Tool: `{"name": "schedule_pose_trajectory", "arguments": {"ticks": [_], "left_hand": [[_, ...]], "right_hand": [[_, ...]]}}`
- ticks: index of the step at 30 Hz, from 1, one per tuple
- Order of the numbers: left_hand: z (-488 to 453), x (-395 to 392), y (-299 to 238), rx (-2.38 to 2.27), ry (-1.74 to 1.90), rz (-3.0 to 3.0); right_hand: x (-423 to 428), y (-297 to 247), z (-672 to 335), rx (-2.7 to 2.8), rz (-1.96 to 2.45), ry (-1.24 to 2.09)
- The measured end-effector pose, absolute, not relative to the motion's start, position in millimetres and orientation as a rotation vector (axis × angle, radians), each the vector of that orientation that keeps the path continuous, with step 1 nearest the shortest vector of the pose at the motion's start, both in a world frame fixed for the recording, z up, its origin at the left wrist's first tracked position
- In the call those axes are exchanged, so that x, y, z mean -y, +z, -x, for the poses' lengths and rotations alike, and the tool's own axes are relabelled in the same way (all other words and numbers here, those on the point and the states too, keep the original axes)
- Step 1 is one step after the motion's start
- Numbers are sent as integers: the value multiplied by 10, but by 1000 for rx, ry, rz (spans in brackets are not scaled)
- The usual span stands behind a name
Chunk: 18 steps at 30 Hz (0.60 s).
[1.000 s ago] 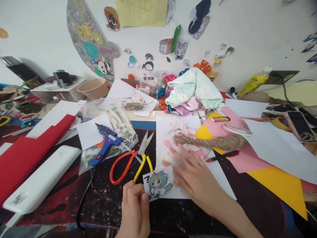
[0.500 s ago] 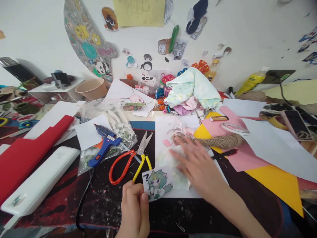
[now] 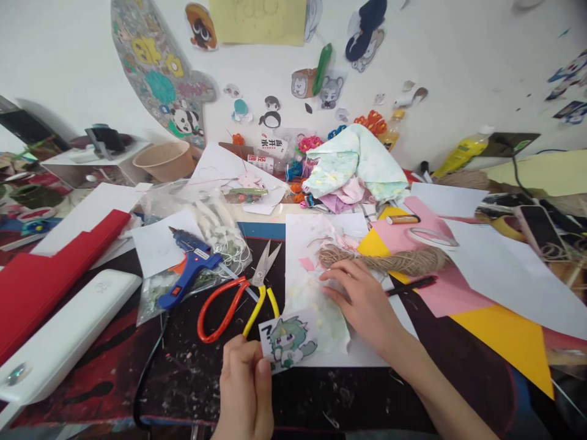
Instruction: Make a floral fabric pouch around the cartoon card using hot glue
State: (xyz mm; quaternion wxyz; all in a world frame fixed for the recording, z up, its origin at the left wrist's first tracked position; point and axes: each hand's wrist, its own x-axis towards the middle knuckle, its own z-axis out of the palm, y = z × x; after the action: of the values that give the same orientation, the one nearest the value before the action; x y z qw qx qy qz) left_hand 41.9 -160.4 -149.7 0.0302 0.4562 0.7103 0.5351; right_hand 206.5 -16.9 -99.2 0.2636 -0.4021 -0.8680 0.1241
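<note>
Fingers of the right hand, spread earlier, now curl.

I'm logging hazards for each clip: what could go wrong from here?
The scissors lie blades apart just beyond the left hand, so a careless reach might cause a cut. The blue glue gun lies with its nozzle over a white paper sheet, which it could mark if hot.
</note>
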Motion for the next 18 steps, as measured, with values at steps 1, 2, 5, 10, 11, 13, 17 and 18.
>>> {"name": "schedule_pose_trajectory", "arguments": {"ticks": [1,2,5,10,11,13,17,18], "left_hand": [[-423,1600,-1504,-2199,1654,-1396],[-428,1597,-1509,-2207,1657,-1386],[-438,1593,-1514,-2236,1639,-1357],[-421,1599,-1483,-2157,1649,-1412],[-413,1600,-1473,-2124,1658,-1446],[-401,1600,-1454,-2078,1666,-1496],[-397,1602,-1431,-2057,1669,-1492],[-397,1605,-1431,-2053,1669,-1495]], "right_hand": [[145,-1001,-2048,2350,1100,420],[125,-1003,-2031,2361,1101,481],[90,-974,-1970,2405,1082,537],[80,-937,-1853,2524,1056,433],[77,-945,-1836,2543,1054,409],[62,-973,-1820,2561,1079,371],[-8,-1021,-1891,2407,1197,296],[-25,-1022,-1928,2344,1206,287]]}}
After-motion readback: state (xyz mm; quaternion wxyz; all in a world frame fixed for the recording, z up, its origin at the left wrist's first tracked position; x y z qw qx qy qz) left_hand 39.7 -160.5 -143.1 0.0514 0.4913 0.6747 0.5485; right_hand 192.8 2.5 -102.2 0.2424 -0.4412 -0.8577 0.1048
